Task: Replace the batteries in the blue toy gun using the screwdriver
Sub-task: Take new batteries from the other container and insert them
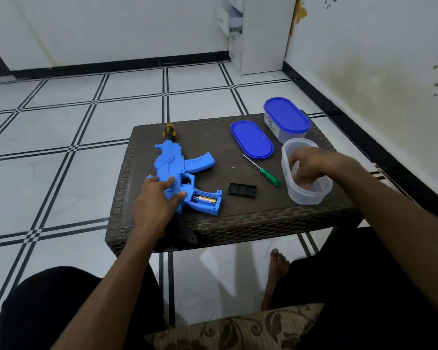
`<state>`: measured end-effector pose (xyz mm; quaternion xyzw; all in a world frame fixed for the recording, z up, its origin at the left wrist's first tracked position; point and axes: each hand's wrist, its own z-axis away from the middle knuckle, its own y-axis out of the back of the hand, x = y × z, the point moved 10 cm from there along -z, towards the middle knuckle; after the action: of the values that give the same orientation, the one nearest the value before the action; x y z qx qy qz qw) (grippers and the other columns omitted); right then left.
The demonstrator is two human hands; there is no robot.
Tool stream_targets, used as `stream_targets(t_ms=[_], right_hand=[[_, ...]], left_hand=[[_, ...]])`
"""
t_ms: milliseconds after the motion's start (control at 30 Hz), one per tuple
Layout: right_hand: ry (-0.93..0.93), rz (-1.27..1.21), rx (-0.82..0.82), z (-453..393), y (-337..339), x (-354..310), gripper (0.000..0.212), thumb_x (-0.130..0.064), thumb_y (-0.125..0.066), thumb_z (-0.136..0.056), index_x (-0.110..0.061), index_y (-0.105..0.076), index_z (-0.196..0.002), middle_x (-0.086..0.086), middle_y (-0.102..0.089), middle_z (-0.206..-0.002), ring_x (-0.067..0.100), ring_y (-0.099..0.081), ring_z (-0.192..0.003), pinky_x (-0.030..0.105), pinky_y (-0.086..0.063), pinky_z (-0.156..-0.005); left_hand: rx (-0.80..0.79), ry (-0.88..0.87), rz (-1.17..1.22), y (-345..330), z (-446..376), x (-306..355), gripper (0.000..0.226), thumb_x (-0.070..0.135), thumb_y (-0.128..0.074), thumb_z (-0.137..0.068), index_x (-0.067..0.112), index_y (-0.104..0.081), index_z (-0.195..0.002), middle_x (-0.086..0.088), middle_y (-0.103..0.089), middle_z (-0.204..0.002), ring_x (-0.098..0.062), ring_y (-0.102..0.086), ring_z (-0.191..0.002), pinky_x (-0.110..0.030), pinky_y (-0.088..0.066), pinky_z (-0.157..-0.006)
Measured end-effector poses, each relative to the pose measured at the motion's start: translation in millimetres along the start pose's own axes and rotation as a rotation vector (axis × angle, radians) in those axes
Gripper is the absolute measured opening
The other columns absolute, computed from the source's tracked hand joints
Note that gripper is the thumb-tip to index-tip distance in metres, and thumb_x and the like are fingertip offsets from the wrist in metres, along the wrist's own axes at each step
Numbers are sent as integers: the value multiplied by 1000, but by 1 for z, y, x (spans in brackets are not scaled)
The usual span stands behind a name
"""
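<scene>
wicker table [250, 218] | toy gun [177, 170] | screwdriver [263, 170] | 2 tubs [311, 195] | lid [251, 139] | possibly screw [234, 167]

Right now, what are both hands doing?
Left hand: holds the blue toy gun on the table.
Right hand: reaches into the open clear container; whether it holds anything cannot be told.
</scene>
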<state>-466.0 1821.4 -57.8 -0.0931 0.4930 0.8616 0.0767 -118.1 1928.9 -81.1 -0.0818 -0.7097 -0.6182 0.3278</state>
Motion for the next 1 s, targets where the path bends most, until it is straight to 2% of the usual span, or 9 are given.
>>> stream_targets(t_ms=[200, 267, 333, 400, 600, 767, 867, 1000], right_hand=[[11, 58, 62, -7, -9, -4, 49, -11, -75, -81, -23, -50, -122, 7, -61, -104, 17, -57, -70, 22, -43, -48], [19, 96, 44, -7, -9, -6, 52, -12, -77, -80, -21, -51, -124, 5, -60, -107, 17, -60, -81, 25, -49, -59], [37, 145, 50, -5, -8, -9, 51, -12, -76, -81, -17, -52, -126, 7, -59, -116, 21, -60, -100, 30, -52, -75], [57, 151, 69, -5, -7, -10, 48, -11, -74, -83, -13, -54, -127, 10, -59, -122, 24, -59, -106, 31, -51, -79], [72, 62, 103, -10, -8, -6, 52, -15, -74, -83, -20, -51, -130, 7, -59, -121, 21, -56, -100, 32, -49, -74], [86, 37, 151, -8, -5, -5, 53, -12, -77, -78, -22, -48, -121, 3, -52, -109, 23, -54, -99, 32, -48, -71], [87, -29, 163, -7, -2, 0, 50, -11, -78, -75, -24, -46, -111, 4, -55, -104, 20, -56, -94, 27, -47, -63], [136, -202, 326, 8, 25, -2, 50, -2, -74, -78, -23, -49, -116, 9, -62, -98, 21, -63, -80, 25, -46, -55]], left_hand=[[0, 0, 0, -1, 0, 0, 59, 45, -71, -83, 22, -56, -135, -9, -41, -148, -27, -47, -130, -43, -42, -101], [-2, 0, 10, -1, -1, -1, 59, 44, -71, -83, 21, -57, -135, -9, -41, -148, -27, -46, -130, -43, -41, -102], [-4, -1, 15, -1, -1, -1, 58, 44, -72, -83, 21, -57, -135, -10, -41, -148, -27, -45, -132, -42, -41, -102], [-3, -1, 13, -1, -1, -1, 58, 44, -72, -83, 22, -57, -135, -11, -40, -149, -27, -43, -134, -42, -40, -103], [-6, 3, 20, 2, 2, 2, 59, 42, -72, -83, 21, -57, -135, -10, -38, -151, -24, -40, -137, -39, -37, -104], [-5, 10, 10, 4, 4, 3, 58, 44, -71, -83, 23, -57, -135, -9, -36, -152, -23, -36, -140, -39, -35, -105], [-9, 14, 19, 3, 3, 3, 58, 44, -71, -83, 23, -56, -135, -9, -36, -152, -23, -37, -139, -39, -36, -105], [-2, 23, 8, 4, 4, 2, 58, 45, -70, -84, 25, -56, -136, -7, -36, -152, -23, -40, -137, -39, -37, -104]])
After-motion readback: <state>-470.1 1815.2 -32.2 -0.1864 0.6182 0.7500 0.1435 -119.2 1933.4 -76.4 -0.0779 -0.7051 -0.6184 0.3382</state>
